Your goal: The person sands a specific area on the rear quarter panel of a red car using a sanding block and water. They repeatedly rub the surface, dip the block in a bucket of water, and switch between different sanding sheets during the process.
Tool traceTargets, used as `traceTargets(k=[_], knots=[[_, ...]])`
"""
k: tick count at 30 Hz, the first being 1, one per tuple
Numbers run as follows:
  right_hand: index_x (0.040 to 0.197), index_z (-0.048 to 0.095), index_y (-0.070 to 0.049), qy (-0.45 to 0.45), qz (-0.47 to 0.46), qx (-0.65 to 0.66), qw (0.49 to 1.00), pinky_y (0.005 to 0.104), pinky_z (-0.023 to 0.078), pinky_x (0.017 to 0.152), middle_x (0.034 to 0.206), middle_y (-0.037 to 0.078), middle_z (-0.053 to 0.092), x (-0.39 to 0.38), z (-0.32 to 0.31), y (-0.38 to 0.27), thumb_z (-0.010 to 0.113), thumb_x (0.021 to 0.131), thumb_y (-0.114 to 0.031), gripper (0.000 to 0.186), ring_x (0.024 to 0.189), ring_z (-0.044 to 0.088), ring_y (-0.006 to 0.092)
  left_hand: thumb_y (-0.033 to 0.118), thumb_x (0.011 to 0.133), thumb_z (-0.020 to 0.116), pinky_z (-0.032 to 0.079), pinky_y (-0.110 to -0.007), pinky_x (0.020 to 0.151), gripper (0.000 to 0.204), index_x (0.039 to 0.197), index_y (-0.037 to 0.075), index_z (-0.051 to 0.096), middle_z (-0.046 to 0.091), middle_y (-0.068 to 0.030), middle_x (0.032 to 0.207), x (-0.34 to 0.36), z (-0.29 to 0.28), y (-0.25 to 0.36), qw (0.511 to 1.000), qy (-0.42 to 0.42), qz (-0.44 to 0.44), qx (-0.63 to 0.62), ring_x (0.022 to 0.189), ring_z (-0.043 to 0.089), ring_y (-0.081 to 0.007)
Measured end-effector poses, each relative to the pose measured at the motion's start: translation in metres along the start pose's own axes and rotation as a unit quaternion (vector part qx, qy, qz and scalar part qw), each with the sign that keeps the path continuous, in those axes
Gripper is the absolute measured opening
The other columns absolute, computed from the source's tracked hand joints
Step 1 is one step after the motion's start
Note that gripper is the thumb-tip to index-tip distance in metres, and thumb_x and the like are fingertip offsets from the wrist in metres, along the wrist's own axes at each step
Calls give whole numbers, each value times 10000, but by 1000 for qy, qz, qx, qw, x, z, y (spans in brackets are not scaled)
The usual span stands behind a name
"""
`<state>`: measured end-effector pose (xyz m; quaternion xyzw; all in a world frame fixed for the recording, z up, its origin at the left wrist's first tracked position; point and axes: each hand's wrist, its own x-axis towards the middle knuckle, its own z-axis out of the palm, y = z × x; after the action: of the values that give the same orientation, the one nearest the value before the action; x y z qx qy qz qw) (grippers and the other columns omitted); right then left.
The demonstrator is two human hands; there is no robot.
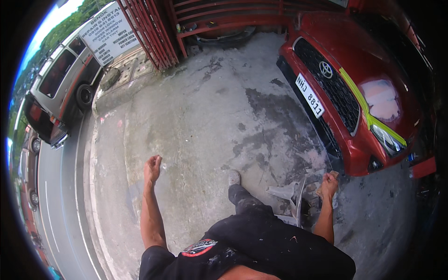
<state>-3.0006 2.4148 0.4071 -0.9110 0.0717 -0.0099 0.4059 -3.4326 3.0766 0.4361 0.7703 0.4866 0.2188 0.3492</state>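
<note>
In the head view, a stained grey concrete floor [186,112] spreads before the red car [359,70]; red metal slats [147,32] and a road [63,172] lie well apart from it. Near the car's bumper [352,156], a small, flat-looking tan piece [334,173] is pinched by the right hand [329,185]. Farther from the car, the left hand [153,169] has its fingers curled together.

At right, a red car [347,58] with black mesh grille [337,91], yellow-green masking tape [357,95] and pinkish-white patch [381,99]; mid-frame, grey concrete floor [196,116] blotched darker; bottom, black T-shirt [275,247].
</note>
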Motion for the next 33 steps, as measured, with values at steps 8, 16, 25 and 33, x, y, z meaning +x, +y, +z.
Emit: traceTargets(k=[8,16,25,33], knots=[[996,757,-14,-85,-237,-47,967,451,531,857,987,215,688,110,270,-311,745,932,-335,327,972,664,387,541,965,643,546,-357,732,559,1039,-2,758,747,-91,930,-46,144,-140,836,-149,-522,-87,812,690,-199],[965,772,-37,-157,-331,-73,928,494,518,866,1037,249,666,215,479,-531,744,917,-374,342,982,647,435,492,958,613,549,-414,828,551,1064,-30,753,750,-172,1027,155,208,-143,729,-255,-635,-33,947,709,-292],[929,782,-38,-161,-225,-128,952,484,519,909,1050,266,685,306,625,-643,766,888,-354,319,1001,652,433,475,941,590,548,-492,914,537,1036,-24,765,734,-271,1030,865,268,-12,958,-186,-124,183,1085,699,-425],[932,788,-56,-136,-201,-203,949,478,540,838,936,250,708,484,784,-730,747,888,-307,258,909,674,425,403,1024,617,526,-319,822,435,1151,-2,712,743,-103,943,1235,280,414,965,-46,126,-225,901,695,-179]])
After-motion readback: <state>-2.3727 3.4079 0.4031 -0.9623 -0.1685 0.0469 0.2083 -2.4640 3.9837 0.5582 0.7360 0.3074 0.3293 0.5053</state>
